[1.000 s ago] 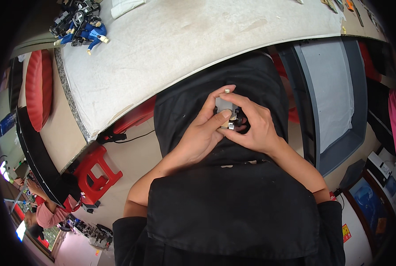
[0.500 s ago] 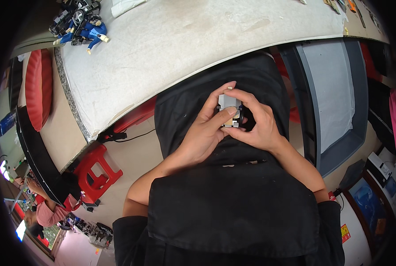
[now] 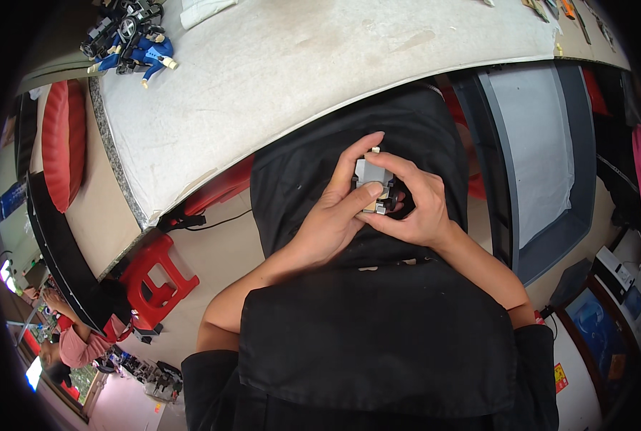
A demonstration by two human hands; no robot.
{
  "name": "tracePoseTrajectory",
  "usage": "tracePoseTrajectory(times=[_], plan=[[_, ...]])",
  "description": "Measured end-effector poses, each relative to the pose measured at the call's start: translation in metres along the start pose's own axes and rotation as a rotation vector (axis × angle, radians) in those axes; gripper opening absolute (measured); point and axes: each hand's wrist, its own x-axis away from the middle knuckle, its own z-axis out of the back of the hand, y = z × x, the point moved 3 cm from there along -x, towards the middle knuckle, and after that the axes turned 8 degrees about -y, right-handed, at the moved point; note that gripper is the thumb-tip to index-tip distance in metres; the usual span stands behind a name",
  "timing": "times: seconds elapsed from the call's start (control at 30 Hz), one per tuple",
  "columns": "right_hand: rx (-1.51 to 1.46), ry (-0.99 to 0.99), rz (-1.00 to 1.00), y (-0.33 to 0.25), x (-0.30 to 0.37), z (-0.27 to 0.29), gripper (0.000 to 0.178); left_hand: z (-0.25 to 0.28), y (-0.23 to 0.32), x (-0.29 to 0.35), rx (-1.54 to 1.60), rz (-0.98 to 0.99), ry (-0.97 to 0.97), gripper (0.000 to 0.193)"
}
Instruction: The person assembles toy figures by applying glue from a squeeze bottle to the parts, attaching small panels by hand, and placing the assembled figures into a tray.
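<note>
Above my black-clothed lap, both hands hold a small grey toy vehicle piece (image 3: 372,172) with black, wheel-like parts on its right side and a pale tip at its far end. My left hand (image 3: 333,210) is closed round its left side, the thumb pressed across its top. My right hand (image 3: 426,197) grips from the right, with its index finger at the far end and its thumb at the near end. The fingers hide much of the piece, including its underside.
A white-covered table (image 3: 284,57) lies ahead, with blue-clothed toy figures (image 3: 152,54) and black toy vehicles (image 3: 128,27) at its far left. A grey tray (image 3: 582,165) stands at right, a red stool (image 3: 155,280) at left. Another person (image 3: 83,345) sits at far left.
The toy piece has tilted slightly and shifted a little toward me, and more of its pale far tip shows. Both hands keep their grip.
</note>
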Motion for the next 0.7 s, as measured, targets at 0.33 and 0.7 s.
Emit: tracePoseTrajectory(times=[0.33, 0.7], plan=[[-0.026, -0.037, 0.005, -0.011, -0.017, 0.01, 0.06, -0.013, 0.017, 0.0, -0.016, -0.09, 0.009, 0.051], [-0.205, 0.026, 0.099, -0.016, -0.031, 0.016, 0.07, -0.008, 0.017, -0.009, 0.113, -0.114, -0.154, 0.041]])
